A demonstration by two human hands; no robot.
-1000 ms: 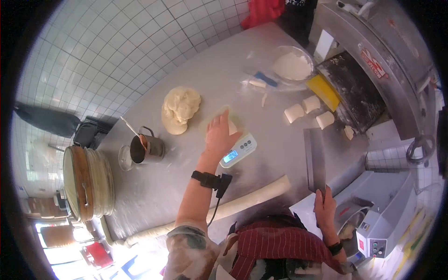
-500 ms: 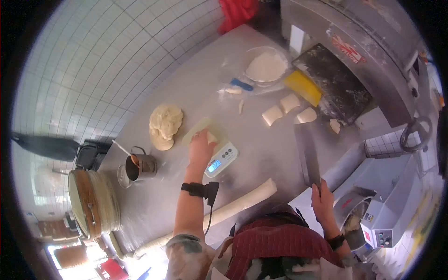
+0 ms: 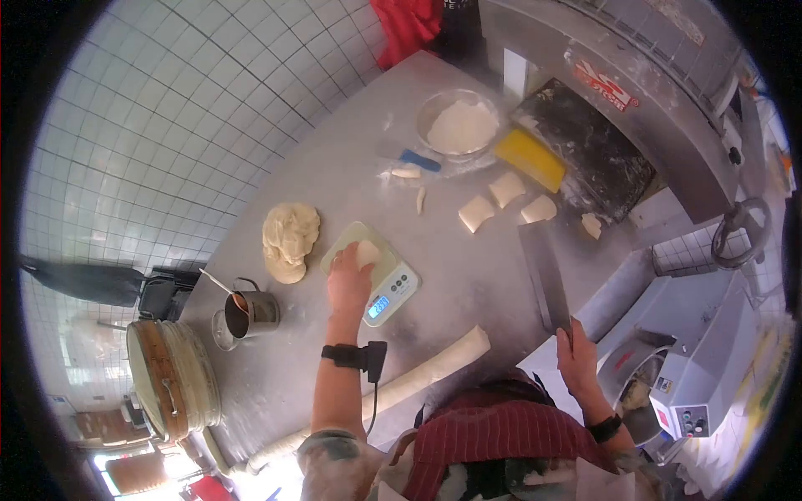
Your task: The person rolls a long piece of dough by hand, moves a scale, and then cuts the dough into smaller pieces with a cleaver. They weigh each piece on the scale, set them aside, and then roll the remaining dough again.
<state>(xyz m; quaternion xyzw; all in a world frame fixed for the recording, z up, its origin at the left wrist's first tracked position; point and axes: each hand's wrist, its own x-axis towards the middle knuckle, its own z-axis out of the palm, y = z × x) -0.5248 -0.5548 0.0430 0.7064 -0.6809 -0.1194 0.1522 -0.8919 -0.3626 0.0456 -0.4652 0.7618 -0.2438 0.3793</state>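
My left hand (image 3: 349, 281) has its fingers around a small piece of dough (image 3: 368, 252) on the plate of a kitchen scale (image 3: 404, 285). The scale's blue display is lit, but its digits are too blurred to read surely. In my right hand (image 3: 576, 359) is the handle of a long, wide-bladed knife (image 3: 545, 280), its blade pointing away over the table's right side. Three cut dough pieces (image 3: 476, 214) lie beyond the blade's tip. A long dough roll (image 3: 434, 364) stretches across the table close to my body. Left of the scale sits a large dough lump (image 3: 289, 238).
A bowl of flour (image 3: 462, 127), a blue-handled tool (image 3: 420, 160) and a yellow scraper (image 3: 530, 159) are at the back. On the left stand a metal mug (image 3: 261, 312) and a round wooden-rimmed stack (image 3: 159, 380). A mixer (image 3: 702, 367) is at right.
The view has shifted slightly. My left fingers have moved a little on the scale and show more of the dough piece. The display reading looks different. The right hand still grips the knife.
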